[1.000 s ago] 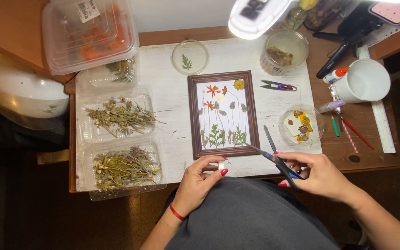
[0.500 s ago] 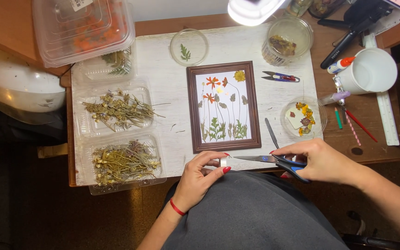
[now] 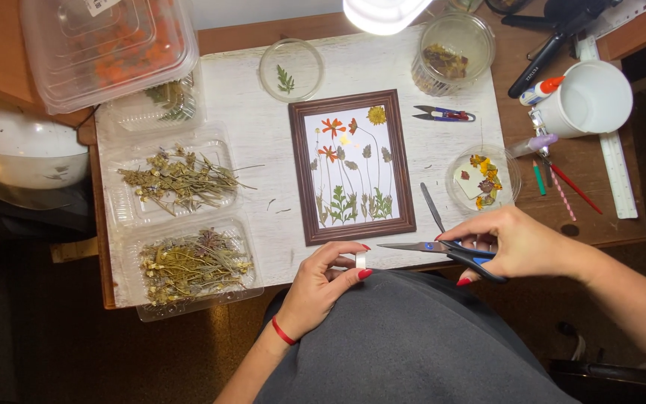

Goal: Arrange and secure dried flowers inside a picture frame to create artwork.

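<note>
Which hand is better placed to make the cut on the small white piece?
Right, most likely. The right hand holds the scissors with their blades pointing at the small white piece. The left hand pinches that piece at the table's near edge, so it can only steady it.

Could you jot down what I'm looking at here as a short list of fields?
Setting: white board on a wooden desk
Left hand: pinches a small white piece near the desk edge
Right hand: holds scissors, blades pointing at the white piece
Centre: brown frame with pressed flowers
Left side: clear trays of dried plants
Right side: white mug, small snips
</note>
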